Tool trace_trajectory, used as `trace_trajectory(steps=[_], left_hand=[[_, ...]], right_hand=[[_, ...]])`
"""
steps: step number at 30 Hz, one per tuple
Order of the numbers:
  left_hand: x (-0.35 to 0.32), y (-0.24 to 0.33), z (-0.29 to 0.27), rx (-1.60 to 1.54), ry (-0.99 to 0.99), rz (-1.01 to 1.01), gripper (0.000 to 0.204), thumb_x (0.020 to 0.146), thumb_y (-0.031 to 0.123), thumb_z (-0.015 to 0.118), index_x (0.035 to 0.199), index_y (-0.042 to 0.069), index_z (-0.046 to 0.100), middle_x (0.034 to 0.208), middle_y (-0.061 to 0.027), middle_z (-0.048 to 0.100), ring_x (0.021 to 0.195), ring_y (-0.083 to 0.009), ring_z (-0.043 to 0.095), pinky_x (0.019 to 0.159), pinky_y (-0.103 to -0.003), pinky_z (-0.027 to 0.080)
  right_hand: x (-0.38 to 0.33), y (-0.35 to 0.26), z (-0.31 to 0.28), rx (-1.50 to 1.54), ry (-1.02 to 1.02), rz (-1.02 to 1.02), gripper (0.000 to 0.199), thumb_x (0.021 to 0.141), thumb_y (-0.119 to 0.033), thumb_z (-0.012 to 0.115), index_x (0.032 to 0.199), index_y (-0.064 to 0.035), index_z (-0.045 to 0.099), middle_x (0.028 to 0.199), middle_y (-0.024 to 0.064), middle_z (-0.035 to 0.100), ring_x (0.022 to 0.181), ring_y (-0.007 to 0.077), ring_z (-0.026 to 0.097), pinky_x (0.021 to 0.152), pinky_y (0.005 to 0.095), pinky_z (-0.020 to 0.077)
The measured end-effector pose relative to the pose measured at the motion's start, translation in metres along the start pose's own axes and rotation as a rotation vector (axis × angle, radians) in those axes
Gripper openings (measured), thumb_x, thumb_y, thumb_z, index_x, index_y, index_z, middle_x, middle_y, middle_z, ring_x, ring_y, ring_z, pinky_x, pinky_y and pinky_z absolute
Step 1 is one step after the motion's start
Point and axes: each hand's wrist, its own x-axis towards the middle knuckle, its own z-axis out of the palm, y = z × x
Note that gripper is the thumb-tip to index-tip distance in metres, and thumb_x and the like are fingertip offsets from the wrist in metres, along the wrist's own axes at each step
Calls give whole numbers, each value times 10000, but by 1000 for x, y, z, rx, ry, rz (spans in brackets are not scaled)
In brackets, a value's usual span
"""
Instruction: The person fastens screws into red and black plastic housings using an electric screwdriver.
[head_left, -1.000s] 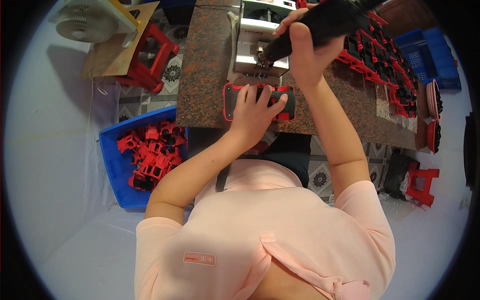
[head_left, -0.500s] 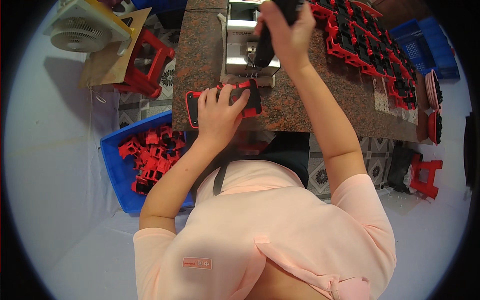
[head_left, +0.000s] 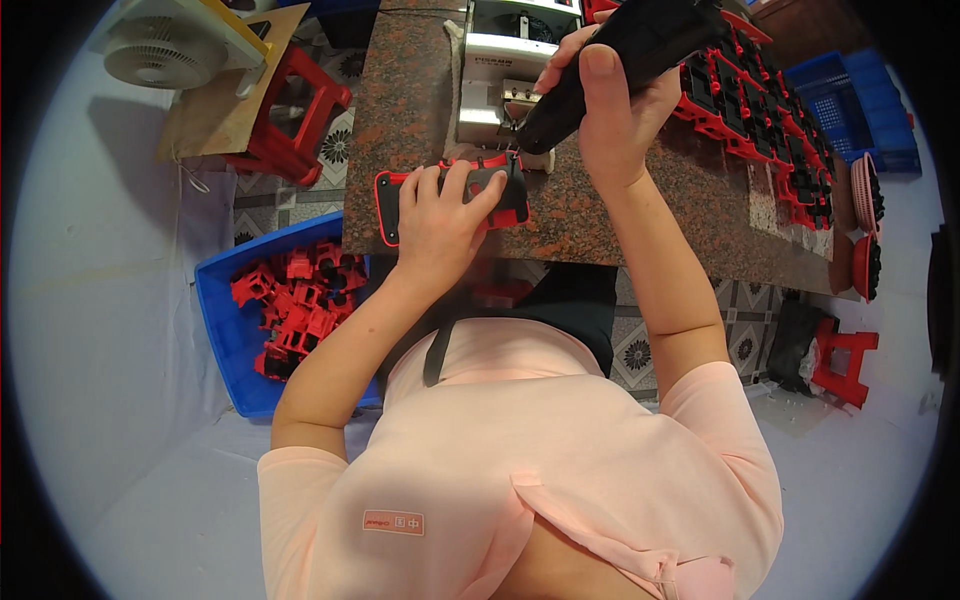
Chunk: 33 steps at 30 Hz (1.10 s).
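My left hand is closed over a red and black plastic part lying at the table's near edge, its fingers curled across the top. In my right hand is a black electric screwdriver, gripped round its body and tilted. Its tip points down and left at the far right end of the plastic part; whether it touches cannot be made out. Just beyond the part stands a white and silver screw feeder, partly hidden by the screwdriver and my right hand.
Rows of red and black parts cover the right of the brown stone table. A blue bin holds loose red parts at lower left. Left are a fan and a red stool; blue crates stand far right.
My right hand has brought the screwdriver nearer and to the right, away from the screw feeder, with its tip now over the plastic part. My left hand stays on the part.
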Motion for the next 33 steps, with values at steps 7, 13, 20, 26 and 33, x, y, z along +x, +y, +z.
trace_trajectory(steps=[7, 13, 20, 26, 33], left_hand=[[1, 0, 3, 11, 34, -3, 629, 656, 117, 777, 1250, 224, 601, 1195, -110, 527, 1064, -335, 503, 970, -491, 401], [2, -2, 2, 14, 28, -5, 625, 658, 122, 777, 1247, 228, 597, 1177, -108, 535, 1057, -333, 514, 970, -491, 405], [5, -3, 2, 5, 18, -13, 624, 655, 127, 776, 1241, 239, 594, 1165, -109, 541, 1038, -332, 528, 966, -486, 409], [4, -1, 3, 9, 45, -8, 603, 651, 128, 773, 1223, 231, 612, 1164, -103, 548, 1041, -318, 523, 963, -480, 406], [-2, -4, 6, 21, 68, 1, 676, 632, 157, 786, 1275, 227, 589, 1219, -101, 528, 1079, -328, 502, 973, -488, 385]], right_hand=[[-1, -2, 3, -107, -34, -56, 263, 946, -189, 640, 1018, 21, 501, 759, 94, 631, 600, 156, 626, 547, 283, 525], [-4, -1, 16, -210, -122, -151, 248, 906, -101, 665, 1008, 40, 488, 749, 85, 616, 584, 140, 599, 549, 271, 514], [-11, 4, 17, -232, -111, -18, 440, 769, -105, 831, 1083, -8, 538, 813, 24, 666, 692, 86, 627, 614, 232, 501], [-12, 2, 9, -207, -149, -127, 320, 914, -127, 680, 1102, 19, 467, 775, 90, 622, 613, 139, 608, 585, 263, 509], [11, 15, -7, -125, -68, -208, 297, 919, -144, 675, 1081, 15, 483, 788, 98, 634, 635, 159, 628, 592, 283, 527]])
